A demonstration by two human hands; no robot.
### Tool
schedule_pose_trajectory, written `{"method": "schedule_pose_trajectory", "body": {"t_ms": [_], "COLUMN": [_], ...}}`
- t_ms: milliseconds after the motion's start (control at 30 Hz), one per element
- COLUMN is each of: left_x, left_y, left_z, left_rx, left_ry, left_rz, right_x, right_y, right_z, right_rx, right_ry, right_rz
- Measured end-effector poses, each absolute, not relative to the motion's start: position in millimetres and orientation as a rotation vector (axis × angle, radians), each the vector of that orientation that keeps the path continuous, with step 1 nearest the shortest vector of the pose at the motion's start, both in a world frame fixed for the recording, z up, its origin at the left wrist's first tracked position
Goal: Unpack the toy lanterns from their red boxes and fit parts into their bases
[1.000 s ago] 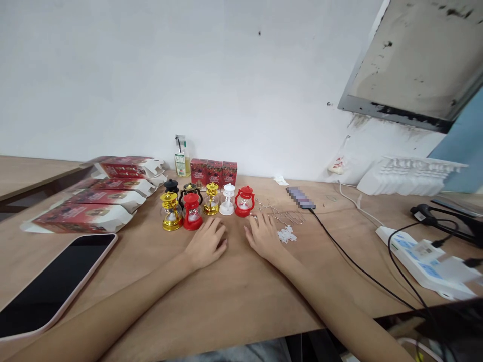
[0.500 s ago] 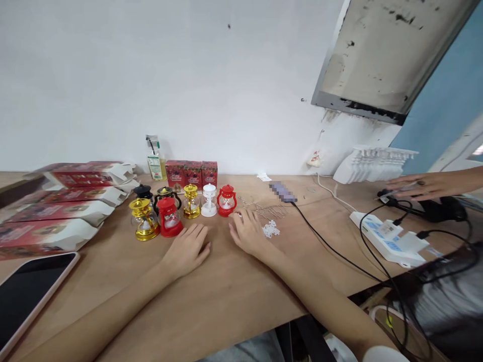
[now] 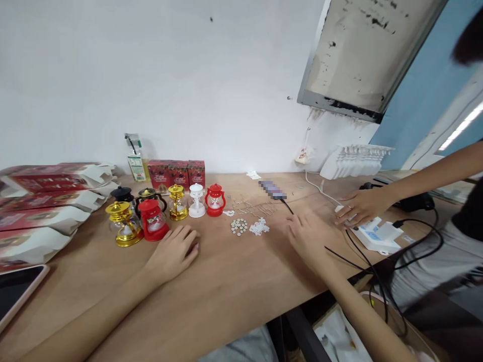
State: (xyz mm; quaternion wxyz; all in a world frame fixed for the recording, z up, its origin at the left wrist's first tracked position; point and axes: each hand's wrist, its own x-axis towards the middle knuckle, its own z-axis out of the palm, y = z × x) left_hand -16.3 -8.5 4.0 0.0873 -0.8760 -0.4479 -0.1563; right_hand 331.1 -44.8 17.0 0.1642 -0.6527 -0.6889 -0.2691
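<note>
My left hand (image 3: 172, 253) lies flat on the wooden table (image 3: 234, 286), fingers apart, just right of a red toy lantern (image 3: 152, 219) and a gold one (image 3: 122, 223). More small lanterns stand behind: black (image 3: 122, 194), gold (image 3: 176, 202), white (image 3: 196, 200) and red (image 3: 215, 199). My right hand (image 3: 310, 238) rests open on the table beside a black cable (image 3: 339, 254), holding nothing. Between my hands lie a pile of small round button cells (image 3: 238, 226), white plastic bits (image 3: 259, 228) and thin wire hooks (image 3: 251, 206).
Another person's hand (image 3: 360, 206) rests on a white power strip (image 3: 373, 234) at the right. Red and white cartons (image 3: 45, 201) are stacked at the left, small red boxes (image 3: 176, 173) and a bottle (image 3: 136, 160) by the wall. A phone (image 3: 15, 286) lies at the near left.
The view swung right. My right hand slid right from beside the lanterns to the black cable, uncovering the button cells. Another person's hand came onto the power strip.
</note>
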Motion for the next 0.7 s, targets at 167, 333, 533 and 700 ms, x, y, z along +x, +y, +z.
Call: {"method": "schedule_pose_trajectory", "body": {"t_ms": [167, 333, 533, 700], "left_x": [-17, -17, -16, -16], "left_y": [-7, -6, -8, -8], "left_z": [4, 3, 4, 2], "left_rx": [-2.624, -2.623, -2.615, -2.603], "left_ry": [-1.337, -1.36, -1.367, -1.357], "left_rz": [-0.447, -0.441, -0.427, -0.439], "right_x": [401, 437, 455, 458], "right_y": [-74, -86, -45, -8], "right_z": [5, 7, 9, 9], "right_rx": [-2.168, -2.497, -2.599, -2.554], "right_ry": [-1.834, -1.507, -1.361, -1.412], "right_rz": [-0.927, -0.79, -0.324, -0.171]}}
